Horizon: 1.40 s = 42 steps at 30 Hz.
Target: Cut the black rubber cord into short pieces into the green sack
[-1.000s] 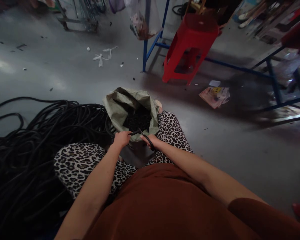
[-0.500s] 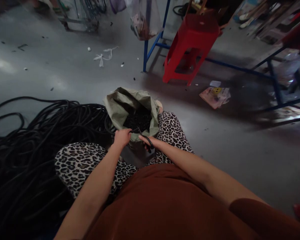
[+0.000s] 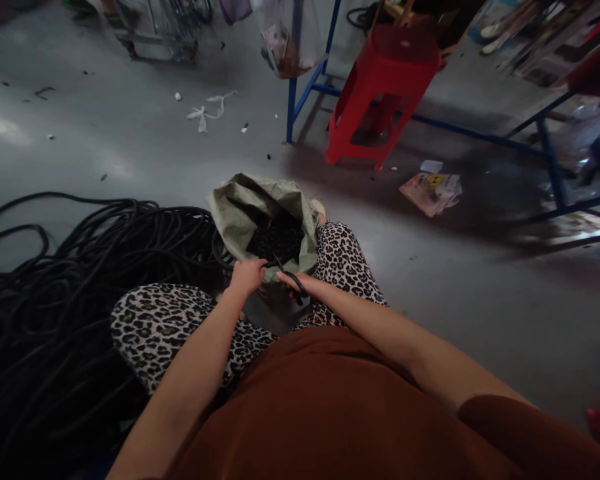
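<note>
My left hand is closed around a black rubber hose, whose short end pokes out past the fingers over the rim of a sack. In my right hand is a pair of black-handled scissors, blades pointing up and left, close to that hose end. Whether the blades touch the hose, I cannot make out. Between my legs stands the open greenish woven sack, with many small dark pieces inside. A large tangled heap of the same black hose lies at the left.
A red plastic stool stands ahead beside a blue metal frame with a clear bag hanging on it. Printed packaging lies on the floor at right. A wheeled trolley is at the far left.
My left hand has shifted slightly right, toward the scissors, and less of the hose end sticks out beyond the fingers. My right hand has barely moved.
</note>
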Each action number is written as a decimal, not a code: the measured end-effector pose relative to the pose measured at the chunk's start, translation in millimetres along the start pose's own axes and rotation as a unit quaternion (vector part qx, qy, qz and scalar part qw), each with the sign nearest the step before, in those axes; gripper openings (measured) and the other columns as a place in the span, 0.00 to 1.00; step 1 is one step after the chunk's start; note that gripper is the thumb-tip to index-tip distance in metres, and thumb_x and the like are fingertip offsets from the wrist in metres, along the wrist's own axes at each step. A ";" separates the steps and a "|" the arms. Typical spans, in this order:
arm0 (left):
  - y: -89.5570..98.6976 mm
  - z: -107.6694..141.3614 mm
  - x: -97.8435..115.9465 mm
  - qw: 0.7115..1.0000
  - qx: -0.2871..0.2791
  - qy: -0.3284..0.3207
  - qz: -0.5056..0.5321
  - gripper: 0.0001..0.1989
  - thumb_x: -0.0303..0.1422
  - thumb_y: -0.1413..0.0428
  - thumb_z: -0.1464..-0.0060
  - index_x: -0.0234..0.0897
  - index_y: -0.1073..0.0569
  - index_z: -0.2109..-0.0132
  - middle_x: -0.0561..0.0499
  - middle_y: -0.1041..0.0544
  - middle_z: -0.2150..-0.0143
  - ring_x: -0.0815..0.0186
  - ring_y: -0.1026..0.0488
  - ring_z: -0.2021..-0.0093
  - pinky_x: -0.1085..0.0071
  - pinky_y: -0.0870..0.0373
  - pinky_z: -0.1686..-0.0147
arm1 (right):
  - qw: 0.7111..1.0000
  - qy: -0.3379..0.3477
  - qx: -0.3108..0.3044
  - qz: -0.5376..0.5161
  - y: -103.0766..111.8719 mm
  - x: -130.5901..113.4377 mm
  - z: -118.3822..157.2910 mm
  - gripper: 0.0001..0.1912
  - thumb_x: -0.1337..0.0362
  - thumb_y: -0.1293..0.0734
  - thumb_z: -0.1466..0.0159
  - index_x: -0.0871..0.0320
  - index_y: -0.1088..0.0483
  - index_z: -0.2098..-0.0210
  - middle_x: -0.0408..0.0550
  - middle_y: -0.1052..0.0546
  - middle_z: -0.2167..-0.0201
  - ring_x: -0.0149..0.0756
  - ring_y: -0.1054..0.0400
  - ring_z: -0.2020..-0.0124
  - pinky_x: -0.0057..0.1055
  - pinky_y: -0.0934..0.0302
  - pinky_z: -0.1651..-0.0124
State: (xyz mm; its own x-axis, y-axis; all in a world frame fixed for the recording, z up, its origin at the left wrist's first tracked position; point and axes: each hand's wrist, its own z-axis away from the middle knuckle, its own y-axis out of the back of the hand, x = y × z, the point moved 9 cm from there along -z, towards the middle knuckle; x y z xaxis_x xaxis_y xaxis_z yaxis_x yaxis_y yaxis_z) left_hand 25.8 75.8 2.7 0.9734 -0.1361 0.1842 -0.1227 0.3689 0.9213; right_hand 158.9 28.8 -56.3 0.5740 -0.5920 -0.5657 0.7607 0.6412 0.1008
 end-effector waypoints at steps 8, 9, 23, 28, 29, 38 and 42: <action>-4.5 -0.8 -0.4 1.000 -0.024 0.005 0.006 0.18 0.35 0.55 0.45 0.44 0.30 0.49 0.46 0.25 0.54 0.59 0.31 0.52 0.64 0.40 0.53 | 1.000 -0.006 0.000 0.019 0.8 2.8 -2.3 0.32 0.37 0.44 0.43 0.64 0.35 0.68 0.47 0.32 0.85 0.31 0.37 0.86 0.22 0.45 0.86; -5.0 -1.1 -0.3 1.000 -0.024 0.002 0.004 0.18 0.35 0.55 0.45 0.44 0.30 0.49 0.46 0.25 0.54 0.59 0.30 0.52 0.64 0.40 0.53 | 1.000 0.002 -0.001 0.023 0.8 2.3 -3.0 0.32 0.37 0.44 0.43 0.64 0.34 0.69 0.47 0.31 0.85 0.31 0.37 0.86 0.22 0.45 0.86; -10.6 -3.3 1.0 0.999 -0.029 -0.017 0.002 0.18 0.36 0.55 0.45 0.44 0.30 0.49 0.47 0.25 0.54 0.60 0.30 0.52 0.65 0.39 0.54 | 1.000 -0.023 0.017 -0.013 1.0 -2.4 7.7 0.30 0.37 0.43 0.44 0.62 0.37 0.72 0.44 0.34 0.88 0.32 0.38 0.89 0.25 0.43 0.88; -7.3 -2.4 -0.7 0.999 -0.021 -0.018 0.028 0.18 0.36 0.55 0.45 0.44 0.30 0.49 0.47 0.25 0.53 0.60 0.30 0.52 0.66 0.39 0.52 | 0.999 -0.004 0.036 -0.011 5.5 -0.7 1.7 0.30 0.37 0.42 0.45 0.61 0.37 0.75 0.43 0.35 0.89 0.30 0.40 0.90 0.25 0.42 0.88; -6.3 -2.0 -2.9 0.999 -0.017 -0.016 0.027 0.18 0.37 0.55 0.44 0.44 0.30 0.49 0.48 0.25 0.53 0.61 0.30 0.52 0.66 0.40 0.52 | 0.999 -0.002 0.038 -0.012 6.3 0.1 0.0 0.30 0.37 0.42 0.45 0.61 0.37 0.75 0.43 0.36 0.89 0.30 0.40 0.91 0.25 0.42 0.88; -2.5 0.2 -19.4 1.000 0.005 -0.008 0.014 0.17 0.35 0.54 0.45 0.46 0.29 0.50 0.49 0.25 0.52 0.60 0.32 0.50 0.64 0.42 0.51 | 0.998 -0.014 0.054 -0.026 9.4 3.9 -5.2 0.28 0.40 0.42 0.42 0.62 0.37 0.74 0.40 0.37 0.91 0.27 0.41 0.91 0.21 0.42 0.88; -2.8 -0.2 -20.4 1.000 -0.003 0.005 0.018 0.17 0.35 0.54 0.45 0.46 0.30 0.49 0.49 0.26 0.51 0.61 0.32 0.49 0.65 0.42 0.50 | 0.998 -0.007 0.060 -0.008 11.0 -0.9 -1.7 0.28 0.41 0.42 0.42 0.63 0.37 0.75 0.41 0.37 0.91 0.27 0.41 0.91 0.21 0.43 0.88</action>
State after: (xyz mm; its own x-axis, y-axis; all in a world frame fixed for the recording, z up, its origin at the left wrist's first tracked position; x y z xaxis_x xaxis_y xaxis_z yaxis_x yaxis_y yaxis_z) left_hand 6.3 77.7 -3.7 0.9703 -0.1134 0.2135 -0.1566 0.3780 0.9125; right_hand 166.3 37.2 -56.1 0.5645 -0.6091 -0.5571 0.8005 0.5686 0.1895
